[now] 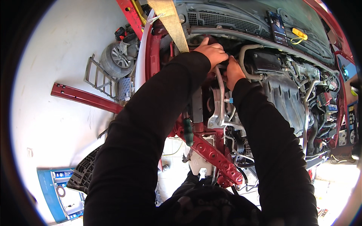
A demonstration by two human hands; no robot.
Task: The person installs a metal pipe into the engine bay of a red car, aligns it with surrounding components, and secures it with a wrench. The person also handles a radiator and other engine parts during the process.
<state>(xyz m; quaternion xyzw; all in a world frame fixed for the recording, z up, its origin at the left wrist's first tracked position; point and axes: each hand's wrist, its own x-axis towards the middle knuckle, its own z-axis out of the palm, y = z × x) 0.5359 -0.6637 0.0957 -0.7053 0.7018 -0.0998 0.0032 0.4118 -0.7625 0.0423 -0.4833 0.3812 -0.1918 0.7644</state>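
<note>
I reach both black-sleeved arms into the rear corner of a red car's engine bay. My left hand (pixel 212 52), fingers curled, grips something I cannot make out. My right hand (pixel 234 72) is closed just right of it, behind a metal pipe (pixel 221 81); what it holds is hidden. A curved rubber hose (pixel 243 58) runs beside my right hand toward the grey engine (pixel 281 103). A wooden plank (pixel 169 22) lies left of my left hand. A green-handled tool (pixel 188 131) hangs between my forearms.
A phone (pixel 278 28) and a yellow tool (pixel 299 34) rest below the windshield. A red frame member (pixel 211 152) crosses the lower bay. At left, a wheel (pixel 115 60), a red beam (pixel 83 96) and a blue cabinet (pixel 47 190) stand near a white wall (pixel 45 49).
</note>
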